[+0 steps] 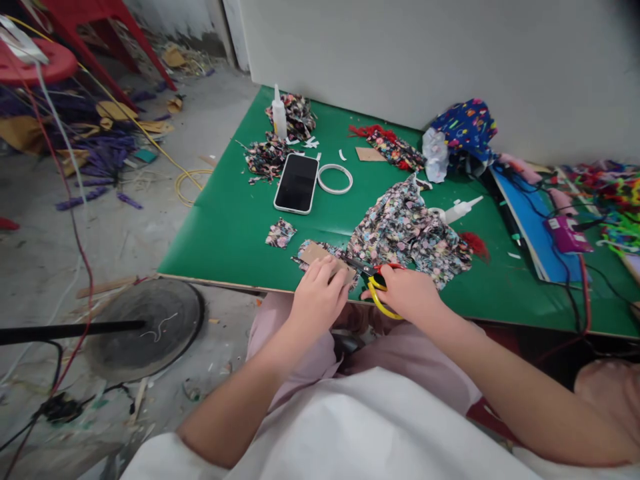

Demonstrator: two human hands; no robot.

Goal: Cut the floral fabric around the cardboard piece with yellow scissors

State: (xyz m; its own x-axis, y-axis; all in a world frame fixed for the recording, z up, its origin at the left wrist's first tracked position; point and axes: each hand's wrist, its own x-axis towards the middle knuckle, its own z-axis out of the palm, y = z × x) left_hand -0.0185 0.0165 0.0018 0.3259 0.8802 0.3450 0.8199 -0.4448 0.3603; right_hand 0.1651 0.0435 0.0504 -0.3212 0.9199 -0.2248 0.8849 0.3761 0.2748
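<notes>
My left hand (323,287) presses a small brown cardboard piece (314,253) down onto a strip of floral fabric (303,247) at the table's front edge. Its fingers are bent together over the card, and part of the card is hidden under them. In my right hand (407,290) are scissors (384,307) with yellow and red handles. Their dark blades point left, at the fabric beside the card. Just beyond lies a large crumpled floral cloth (395,223). A small floral scrap (281,233) sits to the left.
A phone (296,183), a white tape roll (335,179) and an upright glue bottle (279,117) stand farther back on the green table (225,227). Another bottle (463,210) lies behind the cloth. A blue folder (530,230) and cables are at right.
</notes>
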